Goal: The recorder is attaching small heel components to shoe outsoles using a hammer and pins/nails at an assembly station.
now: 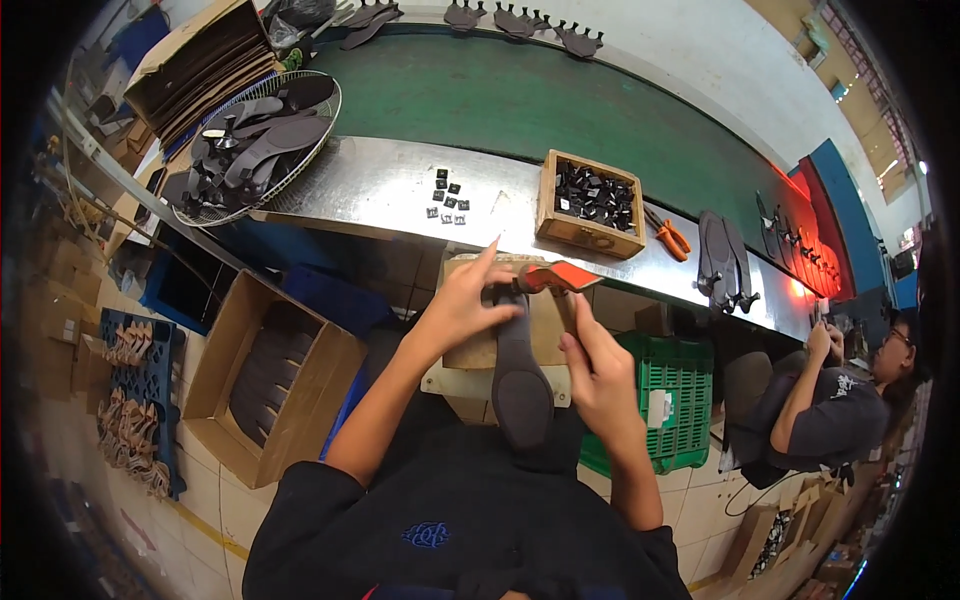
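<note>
My left hand (462, 308) grips the heel end of a dark shoe sole (522, 390) between thumb and fingers, its index finger pointing up and away. The sole's toe end lies toward my lap, over a tan work block (468, 345). My right hand (604, 378) is closed round the handle of a hammer (562, 277) with a red head. The hammer head is over the heel end, close to my left fingers; whether it touches the heel I cannot tell. Beyond my hands, several small black heel pieces (453, 189) lie on the metal bench edge.
A wooden box (597, 241) of black pieces, orange-handled pliers (672, 241) and soles (718, 255) sit along the bench. A wire basket (335, 110) of soles stands left, a cardboard box (337, 365) below it. A green crate (690, 375) and a seated co-worker (835, 415) are right.
</note>
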